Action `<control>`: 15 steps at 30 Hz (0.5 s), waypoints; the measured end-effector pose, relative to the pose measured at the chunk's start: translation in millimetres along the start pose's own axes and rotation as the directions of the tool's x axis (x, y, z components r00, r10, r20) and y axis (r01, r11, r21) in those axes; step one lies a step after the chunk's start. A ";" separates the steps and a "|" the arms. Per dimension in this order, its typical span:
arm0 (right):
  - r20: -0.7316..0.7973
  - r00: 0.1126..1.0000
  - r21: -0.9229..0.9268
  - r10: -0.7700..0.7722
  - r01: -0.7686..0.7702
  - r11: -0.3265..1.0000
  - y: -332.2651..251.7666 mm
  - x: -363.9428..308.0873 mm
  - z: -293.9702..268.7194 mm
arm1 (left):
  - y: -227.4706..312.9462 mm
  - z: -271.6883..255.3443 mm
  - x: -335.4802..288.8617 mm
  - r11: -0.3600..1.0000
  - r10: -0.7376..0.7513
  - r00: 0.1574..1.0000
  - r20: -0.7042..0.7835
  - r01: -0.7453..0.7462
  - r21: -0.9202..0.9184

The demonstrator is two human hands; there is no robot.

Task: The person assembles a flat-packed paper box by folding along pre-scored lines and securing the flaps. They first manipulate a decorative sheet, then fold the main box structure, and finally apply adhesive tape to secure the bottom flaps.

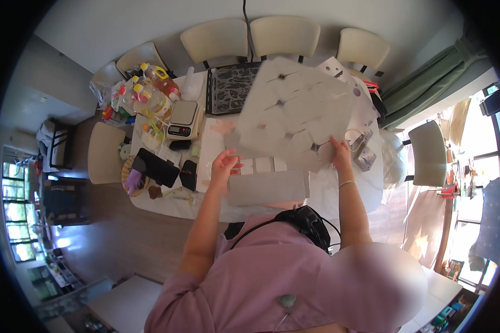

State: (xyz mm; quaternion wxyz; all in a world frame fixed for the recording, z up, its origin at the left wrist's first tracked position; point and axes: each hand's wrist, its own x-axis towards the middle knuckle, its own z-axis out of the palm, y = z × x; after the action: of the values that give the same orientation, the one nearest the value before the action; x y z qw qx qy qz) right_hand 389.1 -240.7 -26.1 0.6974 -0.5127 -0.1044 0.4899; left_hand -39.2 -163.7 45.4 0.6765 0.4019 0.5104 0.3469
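Observation:
A large pale grey sheet (311, 105) with rows of star-like cuts and slits is raised above the table. My right hand (340, 152) grips its lower right edge. Below the sheet lies an open shallow grey box (269, 187), with several pale rectangular pieces (264, 165) showing at its far side; the sheet hides the rest. My left hand (226, 164) hovers by the box's left side, fingers loosely bent and apart, with nothing visible in them.
Left on the white table (208, 150) are a kitchen scale (183, 119), oil bottles (155, 102), a black pouch (155, 166) and a basket (129, 175). A black patterned tray (228, 89) lies behind. Chairs (214, 39) surround the table.

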 end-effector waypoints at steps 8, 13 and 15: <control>-0.407 0.908 -0.037 -0.096 0.089 0.995 -33.2 75.7 -14.1 | -89.7 -26.8 27.8 0.919 -0.140 0.967 -0.214 0.208 0.335; -0.479 0.849 -0.207 -0.222 0.137 0.969 -27.5 105.5 -53.1 | -203.7 -86.7 47.7 0.778 0.135 0.946 -0.294 0.082 0.622; -0.579 0.733 -0.419 -0.356 0.107 0.902 -22.5 104.1 -48.9 | -212.1 -94.6 41.5 0.751 0.113 0.945 -0.308 0.122 0.649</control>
State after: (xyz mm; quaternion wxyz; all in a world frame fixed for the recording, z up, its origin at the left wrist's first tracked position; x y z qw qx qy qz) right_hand 485.5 -188.3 -67.0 0.6413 -0.7494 -0.0105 0.1645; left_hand -108.4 -201.8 -176.9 0.3971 0.5498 0.7059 0.2044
